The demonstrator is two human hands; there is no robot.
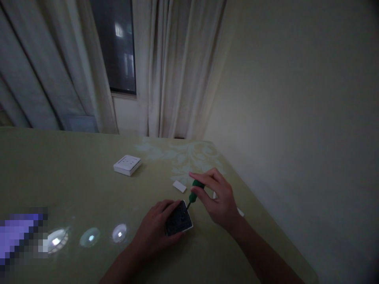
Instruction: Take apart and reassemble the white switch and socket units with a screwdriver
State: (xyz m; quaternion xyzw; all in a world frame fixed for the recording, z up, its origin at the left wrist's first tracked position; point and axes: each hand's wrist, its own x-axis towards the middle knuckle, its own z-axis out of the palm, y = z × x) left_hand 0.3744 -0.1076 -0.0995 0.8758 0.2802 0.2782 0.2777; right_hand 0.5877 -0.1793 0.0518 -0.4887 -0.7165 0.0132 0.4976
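My left hand (158,225) is closed around the sides of a small square white-rimmed unit (179,223), whose dark face points up; its exact kind is unclear. In my right hand (217,195) the thumb and fingers pinch the green handle of a screwdriver (194,193). The screwdriver slants down to the left, and its tip meets the dark face near the middle, where fine detail is too dim to make out. Just beyond the unit lies a small white rectangular piece (179,186) on the table.
A white wall socket (127,165) with dark holes lies further back on the table (74,173). Another white piece (241,212) is partly hidden behind my right wrist. A purple blurred shape sits at far left. The wall (296,118) borders the table's right edge.
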